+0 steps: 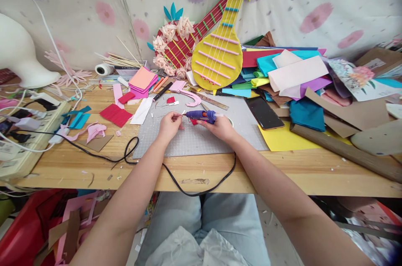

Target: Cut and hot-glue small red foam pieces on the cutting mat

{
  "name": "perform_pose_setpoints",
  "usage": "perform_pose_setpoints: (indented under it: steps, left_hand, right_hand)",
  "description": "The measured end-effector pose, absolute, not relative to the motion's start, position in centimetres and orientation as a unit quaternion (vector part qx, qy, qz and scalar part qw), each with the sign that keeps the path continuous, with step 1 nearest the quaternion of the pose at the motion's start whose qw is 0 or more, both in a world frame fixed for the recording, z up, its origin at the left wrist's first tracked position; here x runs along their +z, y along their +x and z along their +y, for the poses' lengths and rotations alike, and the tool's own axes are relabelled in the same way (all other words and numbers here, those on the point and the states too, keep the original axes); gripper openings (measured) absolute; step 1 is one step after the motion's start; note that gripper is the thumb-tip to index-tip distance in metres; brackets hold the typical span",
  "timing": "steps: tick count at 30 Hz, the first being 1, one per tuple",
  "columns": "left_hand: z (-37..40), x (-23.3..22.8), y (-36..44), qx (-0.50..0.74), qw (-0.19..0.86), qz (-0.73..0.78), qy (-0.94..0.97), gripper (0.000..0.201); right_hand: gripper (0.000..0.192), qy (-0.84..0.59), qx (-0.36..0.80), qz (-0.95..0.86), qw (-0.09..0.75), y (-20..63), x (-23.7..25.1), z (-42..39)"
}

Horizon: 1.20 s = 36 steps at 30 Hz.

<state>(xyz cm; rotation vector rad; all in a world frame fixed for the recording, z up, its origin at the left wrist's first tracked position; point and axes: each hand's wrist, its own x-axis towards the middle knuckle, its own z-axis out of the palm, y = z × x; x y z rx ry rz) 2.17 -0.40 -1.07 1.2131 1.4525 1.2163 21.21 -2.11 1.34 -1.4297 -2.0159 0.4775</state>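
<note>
My right hand (223, 128) is wrapped round a blue hot glue gun (201, 114), its nozzle pointing left. My left hand (170, 126) has thumb and fingers pinched together right at the nozzle; what they hold is too small to make out. Under both hands lies a grey cutting mat (201, 142) with grid lines. A bit of red (194, 122) shows just below the gun. Beyond the hands, a curved pink strip (192, 98) and a small red piece (170, 100) rest on the mat. The gun's black cord (197, 194) loops over the table's front edge.
A yellow paper lute (216, 59) and a red one (177, 48) lean at the back. Right of the mat are a phone (264, 113) and piled coloured paper (298, 69). Red crepe paper (116, 115) lies left, near a power strip (28, 140).
</note>
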Motion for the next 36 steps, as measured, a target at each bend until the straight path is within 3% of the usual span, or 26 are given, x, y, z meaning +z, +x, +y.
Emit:
perform_pose_setpoints:
  steps: [36]
  left_hand:
    - [-0.31, -1.25, 2.14, 0.481, 0.437, 0.574, 0.498, 0.008]
  right_hand:
    - [0.041, -0.535, 0.188, -0.763, 0.309, 21.53, 1.73, -2.07]
